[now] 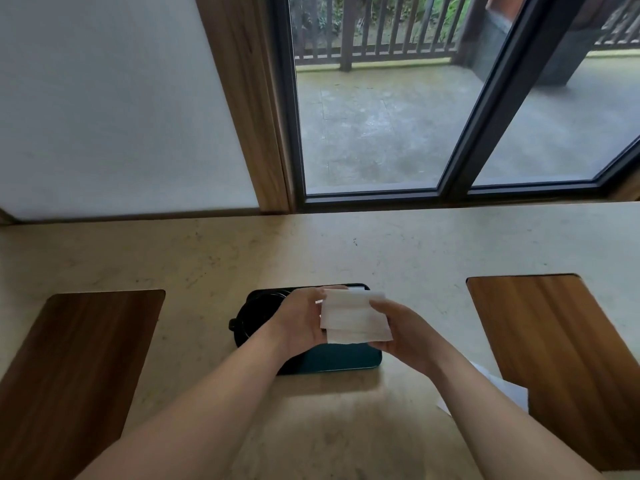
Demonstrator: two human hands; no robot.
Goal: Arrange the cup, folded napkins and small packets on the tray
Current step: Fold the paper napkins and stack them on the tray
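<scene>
A dark rectangular tray [341, 358] lies on the beige counter in front of me. A black cup [254, 315] with a small handle on its left sits on the tray's left part, partly hidden by my left wrist. Both hands hold a white folded napkin [353, 315] just above the tray's middle. My left hand [299, 318] grips its left edge and my right hand [403, 336] grips its right edge. A sliver of white [356, 289] shows on the tray's far side behind the napkin. No small packets can be made out.
Two wooden boards lie flush in the counter, one at the left [76, 372] and one at the right [557, 348]. White paper [505, 389] lies on the counter under my right forearm. A wall and a glass door [381, 116] stand behind the counter.
</scene>
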